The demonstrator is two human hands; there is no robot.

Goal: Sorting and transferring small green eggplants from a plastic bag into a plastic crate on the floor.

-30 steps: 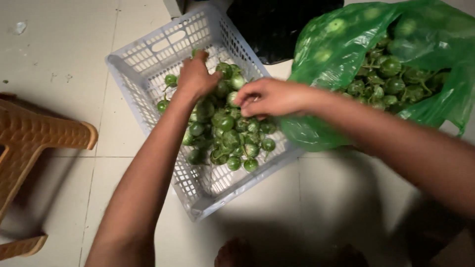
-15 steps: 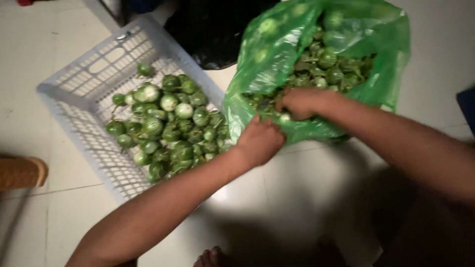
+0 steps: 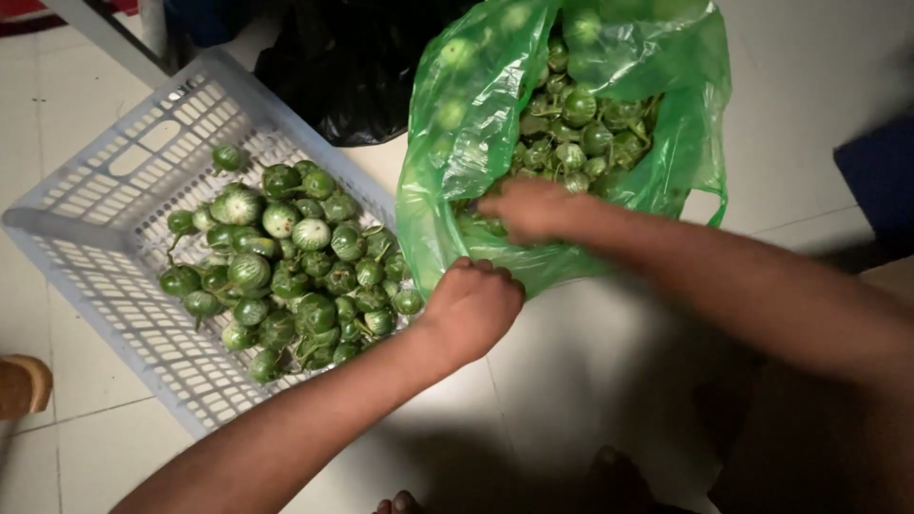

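Under my hands: pale tiled floor [image 3: 609, 362], with everything sitting on it.
Left hand [image 3: 473, 306]: curled into a loose fist at the near lip of the green plastic bag [image 3: 457, 162]; it seems to pinch the film there, though I cannot tell for certain what lies inside the fist.
Right hand [image 3: 528, 207]: reaching into the bag's mouth, fingers bent down among the small green eggplants [image 3: 581, 133]; blurred, so I cannot tell whether it has closed on any.
Bag: thin, limp film that slumps and folds; I judge it will stretch or tear if pulled hard, so hold it by the bunched rim, not the wall.
Eggplants in the bag: just beyond my right hand, piled deep. Round, firm, smooth-skinned, light singly, apt to roll; stems and caps give fingers a catch. I would scoop a cupped handful rather than pinch one.
Left of my left hand: white slatted plastic basket [image 3: 105, 181], stiff and shallow, holding a heap of sorted eggplants [image 3: 286, 266] close to my left wrist.
Beyond the basket: black bag [image 3: 352, 76], untouched.
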